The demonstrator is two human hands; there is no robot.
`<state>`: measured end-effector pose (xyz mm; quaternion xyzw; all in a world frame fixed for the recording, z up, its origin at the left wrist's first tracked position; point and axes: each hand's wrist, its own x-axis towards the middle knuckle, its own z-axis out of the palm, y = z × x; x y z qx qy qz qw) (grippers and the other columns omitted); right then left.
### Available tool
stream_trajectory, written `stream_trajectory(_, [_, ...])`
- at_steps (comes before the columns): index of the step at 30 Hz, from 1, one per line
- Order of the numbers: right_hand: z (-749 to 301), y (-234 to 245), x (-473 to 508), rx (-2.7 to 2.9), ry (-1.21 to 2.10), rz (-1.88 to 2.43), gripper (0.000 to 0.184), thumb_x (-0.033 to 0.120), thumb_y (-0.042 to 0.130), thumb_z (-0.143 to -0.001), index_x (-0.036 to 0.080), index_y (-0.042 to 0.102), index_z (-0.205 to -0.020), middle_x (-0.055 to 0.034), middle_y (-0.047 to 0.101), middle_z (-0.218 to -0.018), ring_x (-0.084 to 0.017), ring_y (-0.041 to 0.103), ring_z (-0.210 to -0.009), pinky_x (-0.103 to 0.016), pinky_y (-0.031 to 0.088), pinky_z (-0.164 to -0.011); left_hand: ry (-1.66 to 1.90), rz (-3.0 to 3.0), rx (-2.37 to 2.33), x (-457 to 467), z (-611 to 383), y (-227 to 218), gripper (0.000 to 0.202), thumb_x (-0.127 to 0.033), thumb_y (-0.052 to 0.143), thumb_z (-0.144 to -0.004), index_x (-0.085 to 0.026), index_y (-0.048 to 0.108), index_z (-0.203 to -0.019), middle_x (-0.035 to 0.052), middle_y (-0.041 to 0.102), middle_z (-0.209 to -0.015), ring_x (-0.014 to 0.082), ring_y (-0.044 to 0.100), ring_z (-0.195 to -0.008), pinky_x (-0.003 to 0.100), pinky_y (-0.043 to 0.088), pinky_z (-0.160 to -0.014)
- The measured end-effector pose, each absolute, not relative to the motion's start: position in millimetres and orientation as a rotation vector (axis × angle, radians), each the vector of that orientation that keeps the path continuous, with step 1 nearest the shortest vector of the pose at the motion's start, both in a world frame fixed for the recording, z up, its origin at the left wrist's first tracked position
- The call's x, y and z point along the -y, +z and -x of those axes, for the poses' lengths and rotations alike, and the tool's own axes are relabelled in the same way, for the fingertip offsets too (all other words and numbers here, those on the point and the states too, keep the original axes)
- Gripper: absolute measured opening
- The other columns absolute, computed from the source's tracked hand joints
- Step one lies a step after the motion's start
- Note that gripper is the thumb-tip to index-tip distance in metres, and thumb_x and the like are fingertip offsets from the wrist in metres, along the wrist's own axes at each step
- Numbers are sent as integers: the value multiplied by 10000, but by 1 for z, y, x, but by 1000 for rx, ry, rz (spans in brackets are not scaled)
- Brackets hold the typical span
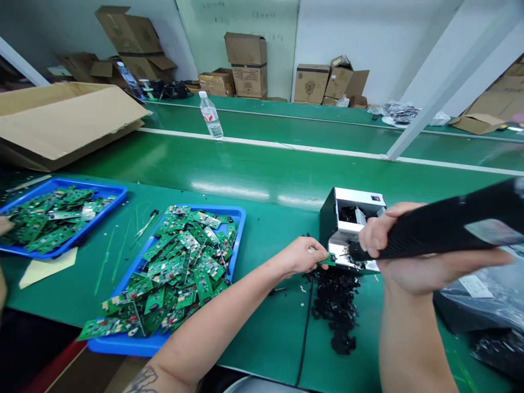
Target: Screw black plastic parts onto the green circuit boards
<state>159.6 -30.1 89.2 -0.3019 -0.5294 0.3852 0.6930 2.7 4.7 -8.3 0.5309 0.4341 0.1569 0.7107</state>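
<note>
The left hand (301,256) has its grip pinched on a small green board (327,261) at the front of the boxy machine (347,218) on the bench (266,180); the right hand (393,243) has its grip clamped round a long black tool (450,225), tip at the machine

Nothing can be read. The far whiteboard (237,22) carries faint strokes, a far cardboard box (311,83) a round emblem, the water bottle (211,116) a red-and-white label, the black tool (442,229) a pale sticker (495,232): all blurred.
</note>
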Motion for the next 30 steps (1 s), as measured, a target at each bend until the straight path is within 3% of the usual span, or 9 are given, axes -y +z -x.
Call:
stream_trajectory(4, [-177, 92, 43, 1143, 766, 750, 698, 887, 532, -602, 231, 703, -769, 4, 543, -449, -155, 469, -332, -293, 380, -348, 329, -1195, -974, -4, -2, -2, 221, -346, 623, -816, -131, 599, -858, 50, 693, -790, 51, 381, -492, 207, 305, -485])
stream_trajectory(13, [-184, 66, 39, 1103, 802, 804, 806, 964, 409, -573, 224, 645, -789, 21, 538, -442, -146, 452, -311, -272, 358, -340, 322, -1212, -977, -5, -1, -3, 222, -349, 616, -820, -133, 589, -866, 43, 697, -799, 44, 379, -479, 209, 303, -489])
stream_trajectory(23, [-186, 67, 51, 1146, 851, 763, 755, 909, 445, -646, 231, 694, -868, 11, 546, -475, -140, 459, -355, -274, 365, -359, 327, -1211, -964, -5, -1, -6, 227, -359, 622, -808, -139, 588, -855, 49, 695, -801, 56, 385, -494, 220, 314, -489])
stream_trajectory(30, [-169, 90, 54, 1154, 925, 679, 694, 870, 596, -564, 228, 700, -805, 2, 540, -467, -161, 481, -356, -302, 386, -368, 340, -1196, -949, -5, -3, -13, 252, -381, 645, -784, -144, 594, -855, 47, 694, -790, 61, 403, -505, 218, 323, -489])
